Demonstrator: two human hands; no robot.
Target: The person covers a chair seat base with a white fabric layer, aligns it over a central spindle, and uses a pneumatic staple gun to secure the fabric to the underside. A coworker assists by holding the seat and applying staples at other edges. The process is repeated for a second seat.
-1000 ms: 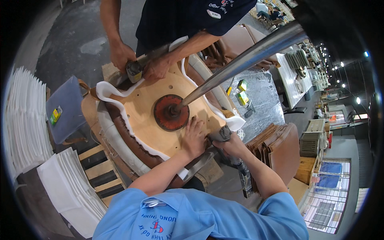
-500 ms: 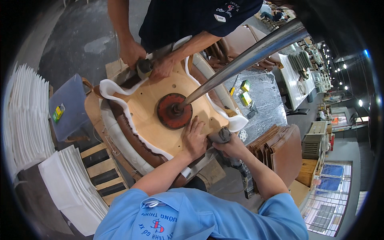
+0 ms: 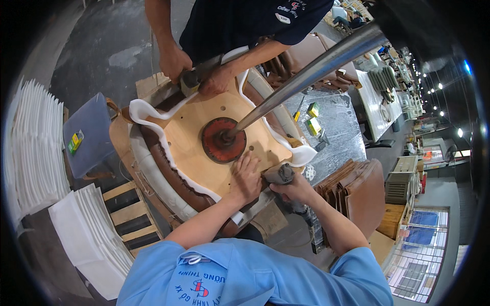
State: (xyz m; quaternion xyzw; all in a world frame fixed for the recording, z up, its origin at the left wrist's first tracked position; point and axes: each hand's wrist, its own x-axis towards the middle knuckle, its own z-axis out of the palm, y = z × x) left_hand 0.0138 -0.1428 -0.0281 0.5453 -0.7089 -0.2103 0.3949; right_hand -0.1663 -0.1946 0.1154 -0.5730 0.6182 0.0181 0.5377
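Note:
A pale plywood seat board lies in front of me, with white padding and brown leather round its edge. My left hand rests on the near part of the board, fingers stretched out toward a red round press plate. That plate sits on the board's middle at the end of a slanted metal rod. In my right hand is a grey staple gun, its nose at the board's near right edge. The exact contact at its tip is hidden.
Across the board, a co-worker's hands hold another staple gun at the far edge. White foam sheets are stacked at left, beside a blue-grey covered stool. Brown leather pieces stand at right, near a plastic-covered table.
My staple gun has tilted and shifted slightly left along the near edge. My left hand has barely moved. The co-worker's hands have shifted a little to the right.

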